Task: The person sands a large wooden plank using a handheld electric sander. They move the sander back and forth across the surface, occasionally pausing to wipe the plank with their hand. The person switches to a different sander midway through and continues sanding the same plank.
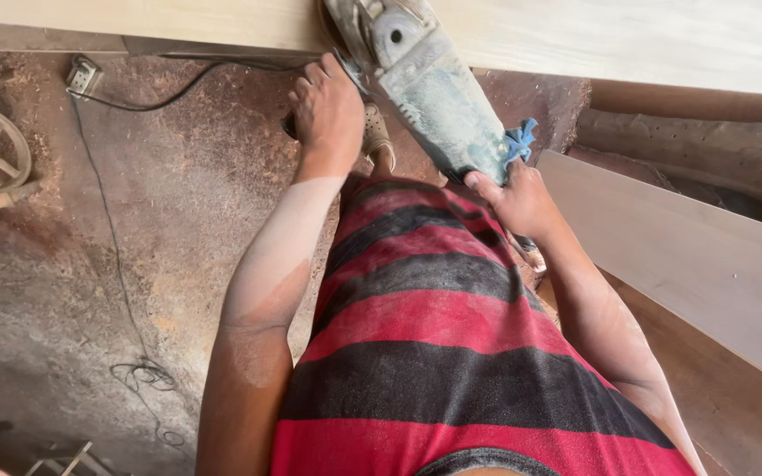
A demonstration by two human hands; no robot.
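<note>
Gripping dusty angle grinder (438,88): left hand (328,110) closed on its side handle, right hand (518,198) closed round rear body, against far pale board (628,35).

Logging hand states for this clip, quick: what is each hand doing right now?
Left hand: closed on the side handle of the power tool.
Right hand: closed around the tool's rear end.
</note>
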